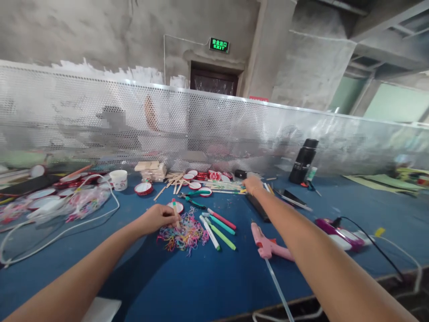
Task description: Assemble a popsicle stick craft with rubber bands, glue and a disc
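My left hand (164, 218) pinches a wooden craft stick (175, 209) with a green band near its top. It holds the stick over a tangle of multicoloured yarn scraps (187, 235). Reaching across the table, my right hand (254, 184) is beside some craft sticks (223, 186) with coloured marks. Its fingers are small and partly hidden, so I cannot make out whether they grip anything. Several markers lie right of the yarn, among them a red marker (221, 218) and a light green marker (223, 235). Green-handled pliers (195, 202) rest behind the yarn.
A pink glue gun (264, 243) lies under my right forearm, its glue stick pointing toward me. Farther back are a paper cup (118, 180), stacked wooden pieces (150, 171), red-rimmed lids (143, 188) and a black bottle (303, 162). A white cable (115, 208) loops at left. A perforated metal screen (214, 129) borders the table.
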Demonstrator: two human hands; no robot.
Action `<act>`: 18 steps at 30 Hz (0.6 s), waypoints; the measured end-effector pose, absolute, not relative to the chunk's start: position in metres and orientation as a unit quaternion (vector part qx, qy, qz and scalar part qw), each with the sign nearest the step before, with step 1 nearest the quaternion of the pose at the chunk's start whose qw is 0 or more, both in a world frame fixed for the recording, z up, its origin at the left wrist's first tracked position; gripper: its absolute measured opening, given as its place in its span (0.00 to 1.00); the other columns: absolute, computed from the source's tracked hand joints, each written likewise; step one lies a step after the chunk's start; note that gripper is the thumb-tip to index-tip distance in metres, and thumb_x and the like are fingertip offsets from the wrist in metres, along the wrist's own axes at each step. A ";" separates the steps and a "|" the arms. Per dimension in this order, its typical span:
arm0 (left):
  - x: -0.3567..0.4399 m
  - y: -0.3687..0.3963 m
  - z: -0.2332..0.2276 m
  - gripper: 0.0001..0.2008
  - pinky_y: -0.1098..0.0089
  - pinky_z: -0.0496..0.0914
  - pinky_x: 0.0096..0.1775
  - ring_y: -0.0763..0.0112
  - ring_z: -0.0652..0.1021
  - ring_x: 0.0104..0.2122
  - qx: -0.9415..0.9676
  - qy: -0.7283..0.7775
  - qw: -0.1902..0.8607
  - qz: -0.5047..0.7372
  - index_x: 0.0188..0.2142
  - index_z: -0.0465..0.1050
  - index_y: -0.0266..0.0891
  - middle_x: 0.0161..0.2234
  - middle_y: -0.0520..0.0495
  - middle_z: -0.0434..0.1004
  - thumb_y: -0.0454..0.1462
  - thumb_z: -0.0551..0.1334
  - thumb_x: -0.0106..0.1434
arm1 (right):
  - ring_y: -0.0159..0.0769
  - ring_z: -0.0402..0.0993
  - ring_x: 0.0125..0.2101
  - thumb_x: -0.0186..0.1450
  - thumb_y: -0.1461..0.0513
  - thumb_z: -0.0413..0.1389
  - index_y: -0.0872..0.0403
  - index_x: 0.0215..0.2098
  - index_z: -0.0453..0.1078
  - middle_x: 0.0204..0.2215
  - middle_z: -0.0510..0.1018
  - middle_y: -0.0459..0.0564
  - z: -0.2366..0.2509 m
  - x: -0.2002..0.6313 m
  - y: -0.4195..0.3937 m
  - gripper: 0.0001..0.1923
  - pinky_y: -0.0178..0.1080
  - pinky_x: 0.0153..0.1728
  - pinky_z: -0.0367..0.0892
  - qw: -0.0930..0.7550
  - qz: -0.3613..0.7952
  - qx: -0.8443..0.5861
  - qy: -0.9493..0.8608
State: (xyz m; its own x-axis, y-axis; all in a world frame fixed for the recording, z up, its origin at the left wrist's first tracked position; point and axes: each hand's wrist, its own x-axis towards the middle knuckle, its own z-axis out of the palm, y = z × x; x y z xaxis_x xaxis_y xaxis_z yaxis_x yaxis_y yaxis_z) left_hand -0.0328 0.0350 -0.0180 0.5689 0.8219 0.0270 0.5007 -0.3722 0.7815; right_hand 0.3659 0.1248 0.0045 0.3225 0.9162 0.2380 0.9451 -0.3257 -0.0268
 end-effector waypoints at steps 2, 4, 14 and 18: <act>-0.032 0.035 -0.017 0.16 0.73 0.65 0.31 0.70 0.73 0.27 0.799 0.419 0.380 0.205 0.27 0.81 0.40 0.28 0.46 0.79 0.48 0.63 0.57 | 0.45 0.75 0.49 0.62 0.67 0.58 0.61 0.43 0.79 0.46 0.79 0.67 -0.003 0.375 0.145 0.13 0.35 0.46 0.63 0.049 -0.073 -0.790 -0.607; -0.032 0.035 -0.017 0.16 0.73 0.65 0.32 0.71 0.73 0.28 0.800 0.417 0.383 0.199 0.28 0.81 0.39 0.29 0.47 0.80 0.48 0.62 0.58 | 0.46 0.75 0.49 0.61 0.68 0.58 0.62 0.41 0.80 0.46 0.79 0.68 -0.009 0.383 0.161 0.12 0.36 0.46 0.63 0.022 -0.062 -0.772 -0.632; -0.031 0.036 -0.020 0.16 0.73 0.64 0.30 0.73 0.71 0.26 0.796 0.404 0.403 0.203 0.28 0.80 0.36 0.27 0.47 0.78 0.46 0.62 0.59 | 0.41 0.75 0.45 0.62 0.71 0.55 0.60 0.39 0.76 0.42 0.80 0.64 0.018 0.390 0.145 0.10 0.38 0.45 0.62 0.055 -0.079 -0.691 -0.717; -0.032 0.038 -0.027 0.15 0.73 0.64 0.31 0.74 0.71 0.25 0.789 0.395 0.412 0.226 0.27 0.80 0.36 0.27 0.47 0.78 0.45 0.63 0.57 | 0.33 0.75 0.42 0.65 0.61 0.56 0.54 0.48 0.71 0.44 0.79 0.52 0.049 0.315 0.126 0.13 0.34 0.44 0.67 0.159 -0.039 -0.599 -0.784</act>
